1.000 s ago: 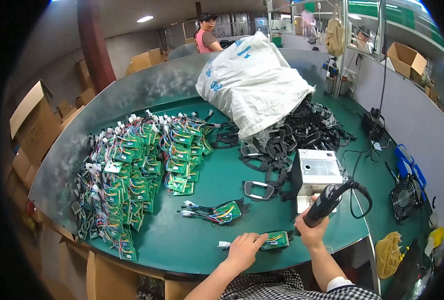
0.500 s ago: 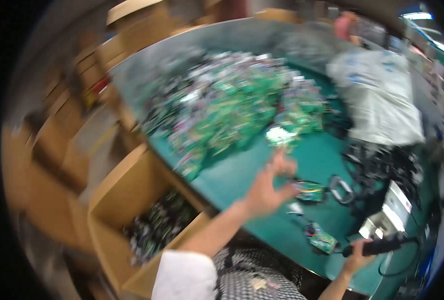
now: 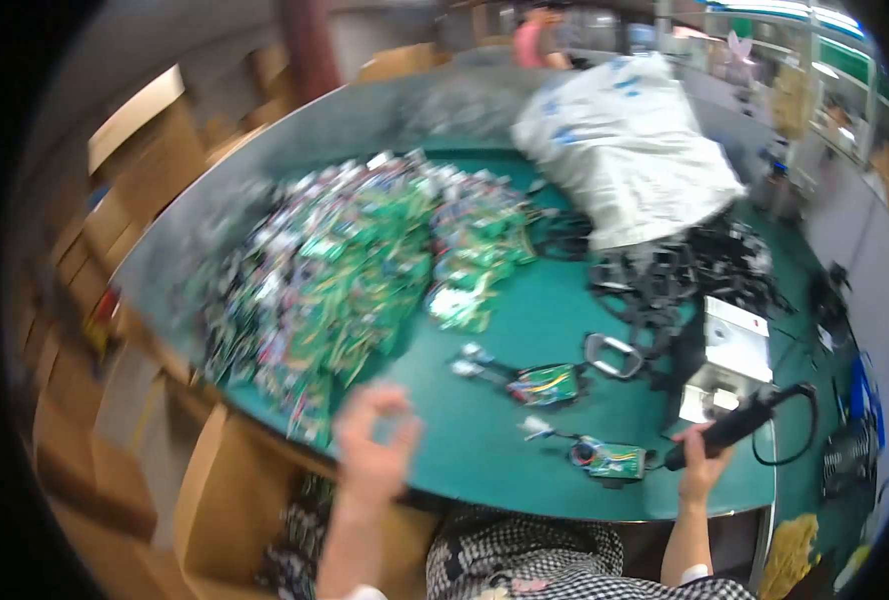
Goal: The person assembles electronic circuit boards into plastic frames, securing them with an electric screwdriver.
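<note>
My left hand (image 3: pixel 375 440) is raised over the front edge of the green table (image 3: pixel 435 465), blurred, its fingers curved and apart with nothing seen between them. Around the black handle of a corded tool shaped like an electric screwdriver (image 3: pixel 730 432), my right hand (image 3: pixel 703 465) is closed. The tool's narrow end points left, near a small green circuit board (image 3: pixel 615 460) with wires and a white plug. Behind that board lies a second wired circuit board (image 3: pixel 547 385). A grey oval frame (image 3: pixel 613 355) rests beside it.
A large heap of green circuit boards (image 3: pixel 365 260) covers the table's left. At the back are a white sack (image 3: pixel 635 150) and a pile of black parts (image 3: pixel 665 270). A white metal box (image 3: pixel 737 340) stands right. Below left, a cardboard box (image 3: pixel 225 490) holds dark parts.
The view has swung to the right. My left hand has drawn back from beside the circuit boards to the table's front edge. My right hand still grips the tool.
</note>
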{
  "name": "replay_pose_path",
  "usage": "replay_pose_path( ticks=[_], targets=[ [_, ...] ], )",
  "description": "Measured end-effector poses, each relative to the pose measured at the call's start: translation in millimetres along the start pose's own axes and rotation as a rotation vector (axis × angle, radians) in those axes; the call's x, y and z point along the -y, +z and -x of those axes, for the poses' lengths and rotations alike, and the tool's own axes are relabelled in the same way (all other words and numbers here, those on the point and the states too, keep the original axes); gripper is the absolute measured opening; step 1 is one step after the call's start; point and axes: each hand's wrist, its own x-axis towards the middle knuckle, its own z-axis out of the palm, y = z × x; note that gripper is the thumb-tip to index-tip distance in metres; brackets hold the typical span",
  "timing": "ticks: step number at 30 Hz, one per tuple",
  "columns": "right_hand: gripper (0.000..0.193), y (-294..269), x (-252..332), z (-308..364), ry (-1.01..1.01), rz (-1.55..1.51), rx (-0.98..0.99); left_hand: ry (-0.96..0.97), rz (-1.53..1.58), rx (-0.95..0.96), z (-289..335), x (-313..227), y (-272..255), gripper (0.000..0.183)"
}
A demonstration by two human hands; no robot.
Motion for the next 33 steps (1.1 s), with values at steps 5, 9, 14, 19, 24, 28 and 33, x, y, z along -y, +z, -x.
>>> replay_pose_path(
  ticks=[5,9,14,19,24,28,33],
  targets=[
    [0.022,-2,10,10,-0.04,0.027,0.089,0.279,-0.155,0.65,55,-46,136,0.053],
    [0.042,-1,21,20,-0.008,0.02,0.047,0.401,-0.278,0.623,60,-45,163,0.053],
    [0.042,-5,15,16,0.013,-0.007,0.072,0.392,-0.247,0.694,50,-26,176,0.043],
    [0.085,-11,-9,16,-0.061,-0.174,0.199,0.347,-0.182,0.772,45,-34,172,0.04],
    [0.026,-9,1,7,0.093,-0.173,0.113,0.381,-0.205,0.786,51,-47,167,0.066],
    [0.053,-10,13,-6,0.04,-0.237,-0.024,0.388,-0.209,0.783,49,-34,179,0.054],
    [0.086,-20,65,-64,-0.426,-0.336,-0.192,0.402,-0.174,0.729,43,-30,185,0.034]
  ],
)
